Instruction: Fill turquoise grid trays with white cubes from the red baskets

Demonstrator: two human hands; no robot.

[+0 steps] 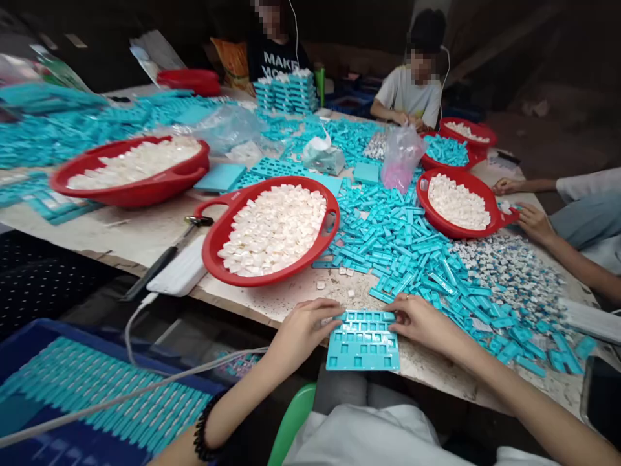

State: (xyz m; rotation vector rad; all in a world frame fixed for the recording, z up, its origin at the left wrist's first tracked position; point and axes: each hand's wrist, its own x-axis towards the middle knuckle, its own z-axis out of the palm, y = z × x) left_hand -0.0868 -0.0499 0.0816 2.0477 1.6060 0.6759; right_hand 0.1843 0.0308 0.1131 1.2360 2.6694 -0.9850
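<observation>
A flat turquoise plastic panel (363,358) with rows of square openings is held at the table's front edge. My left hand (306,329) pinches its upper left corner, fingers closed. At the upper right corner, my right hand (421,321) grips it between thumb and fingers. Just beyond the hands stands a red basket (258,281) full of small white pieces. A few loose white pieces (321,285) lie between basket and panel. Behind my right hand spreads a heap of narrow turquoise strips (402,239).
More red baskets (140,194) stand left and right (456,230). A white power bank (177,275) with a cable lies front left, above a blue crate (29,330) of turquoise parts. Another person's hand (536,223) is at right; two people sit opposite.
</observation>
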